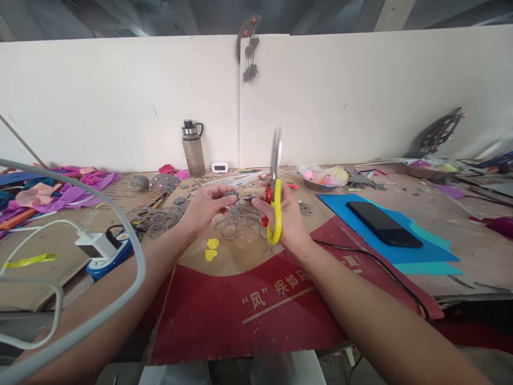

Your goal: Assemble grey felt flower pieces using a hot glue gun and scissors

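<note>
Around the centre of the frame are both hands: the left hand (pixel 209 207) pinches a small grey piece (pixel 231 194), while the right hand (pixel 292 216) grips yellow-handled scissors (pixel 277 208), blades upward, and something red (pixel 264 220). Beyond, right of centre, a shallow dish (pixel 319 187) holds pink and yellow pieces in clear plastic; at far right, another dish (pixel 422 174) carries purple and yellow-green items. Left of centre, a capped bottle (pixel 193 156) stands on the counter (pixel 475 238), contents unclear.

Single head-worn cam here, looking forward and a bit down from the near edge of the counter (pixel 425 197). It's close enough that both forearms (pixel 360 291) run in from the near corners, and wide enough to catch the white partition (pixel 120 96) on the far side.
</note>
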`<state>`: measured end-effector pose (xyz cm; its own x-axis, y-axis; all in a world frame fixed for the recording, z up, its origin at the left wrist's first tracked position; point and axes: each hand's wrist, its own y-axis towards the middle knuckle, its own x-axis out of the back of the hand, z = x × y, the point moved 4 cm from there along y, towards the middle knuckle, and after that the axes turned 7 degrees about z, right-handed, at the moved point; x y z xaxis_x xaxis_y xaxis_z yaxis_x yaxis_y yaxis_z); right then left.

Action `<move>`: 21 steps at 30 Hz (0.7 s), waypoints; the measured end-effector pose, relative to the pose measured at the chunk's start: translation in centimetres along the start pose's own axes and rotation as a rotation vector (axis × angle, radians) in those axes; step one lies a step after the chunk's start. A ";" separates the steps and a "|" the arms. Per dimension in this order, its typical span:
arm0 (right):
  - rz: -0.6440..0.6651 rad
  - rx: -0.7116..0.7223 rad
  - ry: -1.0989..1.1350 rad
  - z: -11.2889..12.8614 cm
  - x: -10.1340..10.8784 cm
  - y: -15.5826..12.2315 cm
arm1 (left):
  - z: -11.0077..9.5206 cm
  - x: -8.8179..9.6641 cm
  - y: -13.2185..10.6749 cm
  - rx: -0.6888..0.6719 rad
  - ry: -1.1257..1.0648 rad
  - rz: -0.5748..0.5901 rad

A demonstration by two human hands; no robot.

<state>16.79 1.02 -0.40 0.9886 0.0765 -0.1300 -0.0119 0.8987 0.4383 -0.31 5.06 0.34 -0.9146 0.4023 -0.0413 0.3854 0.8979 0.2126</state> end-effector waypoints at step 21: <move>0.029 0.170 -0.248 0.3 0.5 0.0 | -1.1 -1.0 -0.6 -0.017 0.449 0.070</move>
<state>17.29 0.88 -0.16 0.9950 -0.0257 0.0963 -0.0356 0.8110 0.5839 0.26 3.91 1.29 -0.8502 0.3415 0.4006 0.4498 0.8667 0.2157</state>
